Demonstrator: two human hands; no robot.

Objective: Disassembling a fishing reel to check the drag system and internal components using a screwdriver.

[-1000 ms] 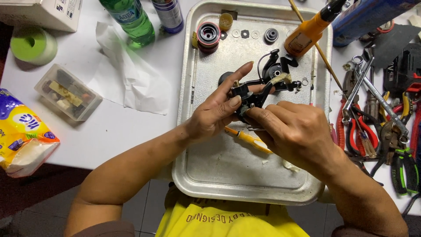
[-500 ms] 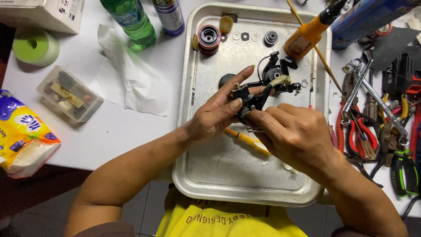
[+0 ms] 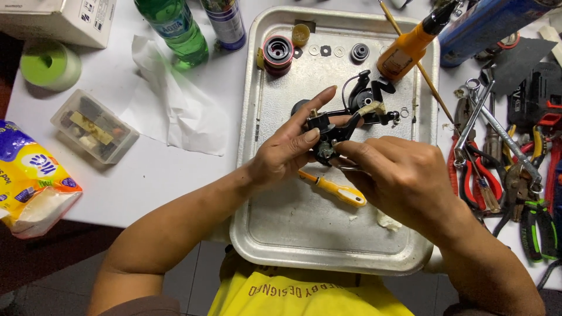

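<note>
While both our hands meet above the metal tray (image 3: 304, 234), our left hand (image 3: 287, 153) grips the black reel body (image 3: 331, 131) (partly dismantled) and our right hand (image 3: 404, 178) pinches its lower end; a yellow-handled screwdriver (image 3: 333, 188) lies beneath.

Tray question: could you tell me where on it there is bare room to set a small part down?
The near half of the tray, between the yellow screwdriver and the front rim, is bare except two small scraps. The far end is crowded with the spool, washers and orange bottle.
</note>
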